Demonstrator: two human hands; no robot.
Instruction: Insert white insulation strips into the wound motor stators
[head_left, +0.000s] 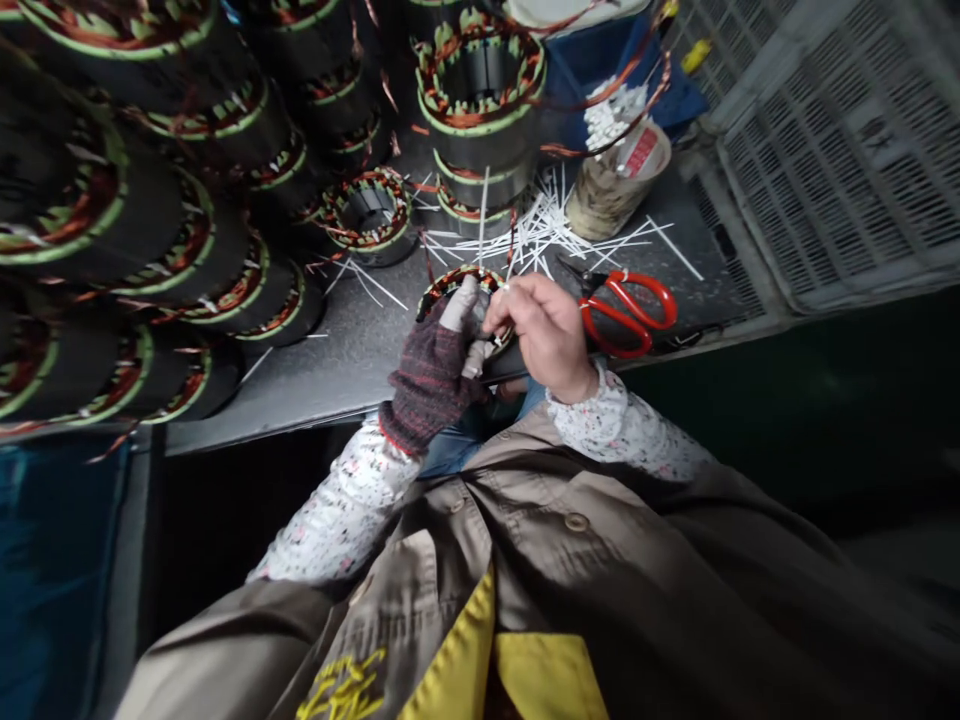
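A motor stator (pixel 459 284) with copper windings and green insulation rests at the near edge of the dark bench (pixel 337 350). My left hand (pixel 435 365), in a dark knitted fingerless glove, grips its side with fingers wrapped round it. My right hand (pixel 541 330), bare, is curled over the stator's rim, its fingertips pinched together at the windings on something small and white that I cannot make out. The stator is largely hidden behind both hands.
Red-handled scissors (pixel 626 312) lie just right of my hands. White insulation strips (pixel 547 230) are scattered behind. Several stacked stators (pixel 480 110) stand behind and at the left (pixel 150 230). A tub of white pieces (pixel 619 165) and a grey mesh crate (pixel 832 150) are at right.
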